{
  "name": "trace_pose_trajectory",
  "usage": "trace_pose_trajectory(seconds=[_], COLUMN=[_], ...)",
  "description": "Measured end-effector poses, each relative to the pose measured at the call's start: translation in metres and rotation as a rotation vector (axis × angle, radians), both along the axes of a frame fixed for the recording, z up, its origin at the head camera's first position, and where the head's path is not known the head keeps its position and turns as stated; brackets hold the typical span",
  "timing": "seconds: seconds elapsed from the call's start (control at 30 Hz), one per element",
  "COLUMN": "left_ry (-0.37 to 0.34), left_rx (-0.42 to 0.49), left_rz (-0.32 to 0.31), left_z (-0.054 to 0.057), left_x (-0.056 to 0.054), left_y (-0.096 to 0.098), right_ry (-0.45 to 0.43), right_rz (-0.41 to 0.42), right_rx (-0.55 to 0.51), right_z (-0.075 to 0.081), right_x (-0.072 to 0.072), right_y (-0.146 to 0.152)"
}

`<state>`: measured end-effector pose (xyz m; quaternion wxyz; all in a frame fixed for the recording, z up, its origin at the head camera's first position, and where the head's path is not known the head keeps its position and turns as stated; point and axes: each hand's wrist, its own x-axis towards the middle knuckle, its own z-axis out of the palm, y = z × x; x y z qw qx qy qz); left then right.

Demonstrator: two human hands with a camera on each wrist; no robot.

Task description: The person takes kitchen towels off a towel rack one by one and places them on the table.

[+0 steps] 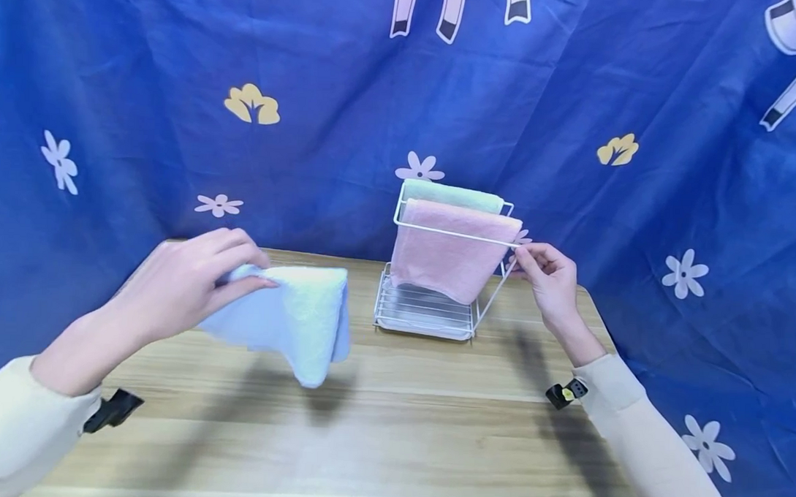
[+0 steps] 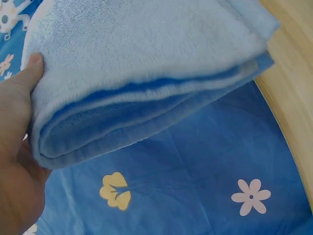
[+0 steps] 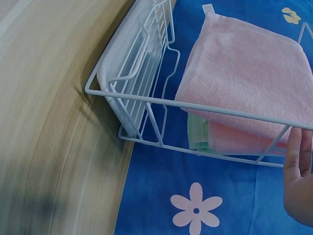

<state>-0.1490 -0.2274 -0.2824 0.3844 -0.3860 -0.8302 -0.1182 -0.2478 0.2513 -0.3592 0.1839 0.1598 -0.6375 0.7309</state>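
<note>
Counted: one blue towel [image 1: 313,311], one pink towel [image 1: 450,250], one green towel [image 1: 452,195], three in all; one white wire rack [image 1: 461,234]; one tray [image 1: 428,330]. The blue towel is held above the table [image 1: 391,431], to the left of the rack and well apart from it; folded in layers, it is pinched between thumb and fingers of the left hand [image 1: 196,278]. The rack's upper front corner is grasped by thumb and fingers of the right hand [image 1: 551,279]. Two towels are carried in the rack: the pink hung folded at the front, the green behind, partly covered. One label [image 3: 208,9], small and white, is seen at a corner of the pink. The tray is set in the rack's base, beneath wires. Two black wrist pieces [image 1: 114,411] are worn, one per wrist. Behind the table, a blue curtain [image 1: 308,187] is hung.
</note>
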Motion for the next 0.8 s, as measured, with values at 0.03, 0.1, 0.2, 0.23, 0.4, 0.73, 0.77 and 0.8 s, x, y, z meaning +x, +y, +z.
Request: trace_pose_trajectory(seconds=[0.03,0.1,0.2,0.23,0.4,0.73,0.77,0.8], left_ry=[-0.002,-0.016,-0.042,-0.048,-0.051,-0.059,-0.063,-0.066], left_rx=[-0.002,-0.003,0.003,0.006,0.022,0.027,0.025,0.026], left_rz=[-0.001,0.002,0.013,0.016,0.034,0.104,0.113,0.117], left_z=[-0.002,-0.005,-0.011,-0.012,-0.023,-0.043,-0.044,-0.046], left_x=[0.003,0.01,0.019,0.022,0.034,0.06,0.064,0.067], left_y=[-0.002,-0.006,-0.012,-0.014,-0.025,-0.049,-0.052,-0.055], right_ry=[0.003,0.009,0.017,0.018,0.011,0.015,0.016,0.017], right_rz=[-0.002,-0.005,-0.008,-0.009,-0.022,-0.016,-0.015,-0.013], right_rx=[0.002,0.002,-0.004,-0.005,0.0,-0.002,-0.001,-0.002], right_z=[0.0,-0.001,-0.002,-0.002,-0.002,-0.001,-0.001,-0.001], right_x=[0.0,0.0,-0.001,-0.001,0.0,0.0,0.0,0.0], right_y=[0.0,0.0,0.0,0.0,-0.001,-0.001,-0.001,-0.001])
